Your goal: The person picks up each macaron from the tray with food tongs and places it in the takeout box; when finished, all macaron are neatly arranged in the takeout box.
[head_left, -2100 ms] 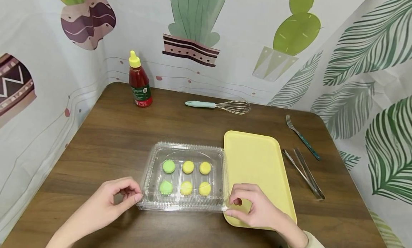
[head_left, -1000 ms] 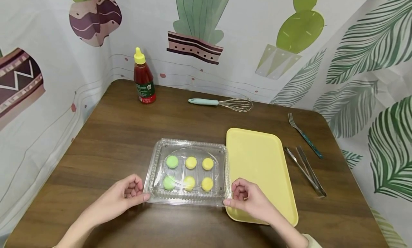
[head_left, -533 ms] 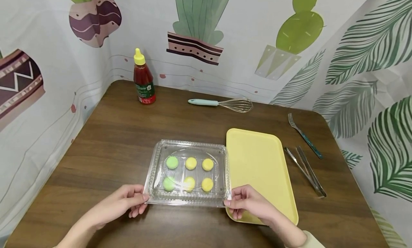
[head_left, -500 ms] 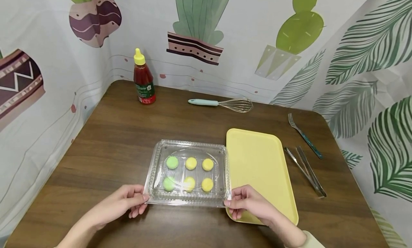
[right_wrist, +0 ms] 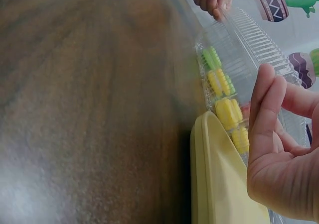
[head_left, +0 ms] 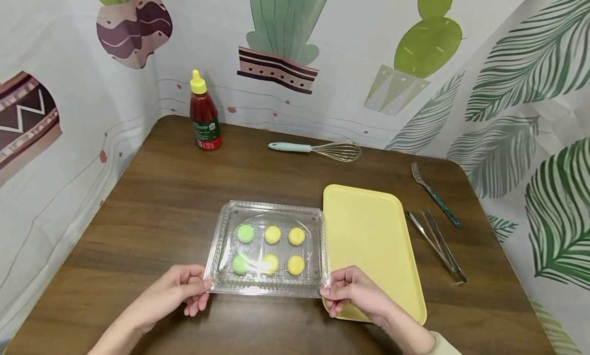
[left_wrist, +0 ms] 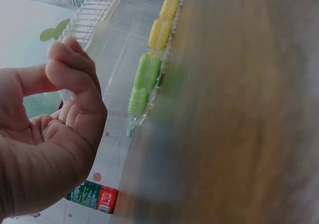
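A clear plastic clamshell container (head_left: pixel 272 284) sits at the middle of the table, its lid over several macarons. Two are green macarons (head_left: pixel 246 233) at the left; the others are yellow macarons (head_left: pixel 272 234). At its near left corner my left hand (head_left: pixel 177 291) pinches the rim, thumb on top and fingers curled beneath. My right hand (head_left: pixel 354 293) pinches the near right corner likewise, above the yellow tray's edge. From the side, in the left wrist view, the macarons (left_wrist: pixel 148 70) lie low near the table, while the ridged rim (left_wrist: pixel 94 15) stands higher, by my fingertips.
A yellow tray (head_left: pixel 369 232) lies right against the container's right side. Metal tongs (head_left: pixel 438 247) and a fork (head_left: pixel 435 196) lie farther right. At the back are a whisk (head_left: pixel 315 149) and a red sauce bottle (head_left: pixel 204 114). A printed cloth (head_left: pixel 350 17) hangs behind the table (head_left: pixel 152 201).
My fingers have moved from touching the container's sides to curling under its near corners, thumbs on top. The view has shifted slightly; over the last half second the hands are nearly still.
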A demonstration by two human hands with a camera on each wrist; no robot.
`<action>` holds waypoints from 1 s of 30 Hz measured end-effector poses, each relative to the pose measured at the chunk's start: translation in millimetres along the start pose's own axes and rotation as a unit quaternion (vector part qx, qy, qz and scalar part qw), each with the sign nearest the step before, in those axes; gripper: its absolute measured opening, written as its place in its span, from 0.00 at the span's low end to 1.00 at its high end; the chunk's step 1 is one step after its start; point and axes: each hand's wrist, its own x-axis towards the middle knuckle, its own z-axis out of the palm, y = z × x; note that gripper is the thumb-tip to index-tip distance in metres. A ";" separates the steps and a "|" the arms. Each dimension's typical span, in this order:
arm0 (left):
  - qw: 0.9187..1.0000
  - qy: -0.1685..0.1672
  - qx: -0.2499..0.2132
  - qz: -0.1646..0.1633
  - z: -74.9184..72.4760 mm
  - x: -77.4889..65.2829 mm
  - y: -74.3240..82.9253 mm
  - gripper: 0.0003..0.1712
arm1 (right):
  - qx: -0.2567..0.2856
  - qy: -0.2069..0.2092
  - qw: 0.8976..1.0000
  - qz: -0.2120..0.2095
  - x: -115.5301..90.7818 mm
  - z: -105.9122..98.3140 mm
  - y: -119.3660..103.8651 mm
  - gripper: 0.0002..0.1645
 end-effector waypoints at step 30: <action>1.000 -0.005 0.003 -0.020 -4.9 2.3 -0.4 0.17 | -0.002 0.018 1.000 0.019 -1.8 1.7 -0.4 0.26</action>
